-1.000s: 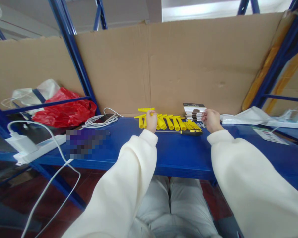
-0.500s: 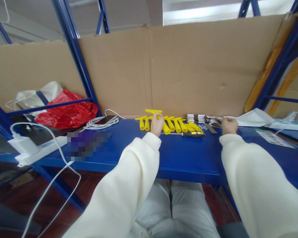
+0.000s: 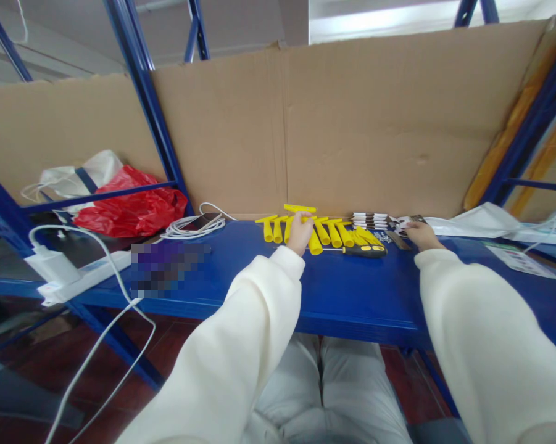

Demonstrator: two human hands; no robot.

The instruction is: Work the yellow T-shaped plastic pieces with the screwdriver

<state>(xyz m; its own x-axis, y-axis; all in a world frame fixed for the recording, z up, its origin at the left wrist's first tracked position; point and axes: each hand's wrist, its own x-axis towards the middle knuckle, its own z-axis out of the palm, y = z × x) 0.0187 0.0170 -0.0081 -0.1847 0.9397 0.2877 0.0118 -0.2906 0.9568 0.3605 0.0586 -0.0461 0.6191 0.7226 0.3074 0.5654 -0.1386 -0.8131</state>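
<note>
Pinching with the left grip (image 3: 300, 234) the stem of a yellow T-shaped plastic handle (image 3: 299, 209), with its crosspiece standing out above, apparently over the row of similar yellow T-handles (image 3: 323, 232) on the blue worktop (image 3: 352, 293). Probably light, stiff, a little slippery along the smooth stem, and not very fragile. Better to hold by the round stem, close below the crosspiece, without pressing on the thin-looking edge. Resting with the right grip (image 3: 421, 235) at small white-and-dark pieces (image 3: 400, 224); cannot tell whether pinching or only touching. Noting further out a black-and-yellow screwdriver (image 3: 365, 251) in front of the row.
</note>
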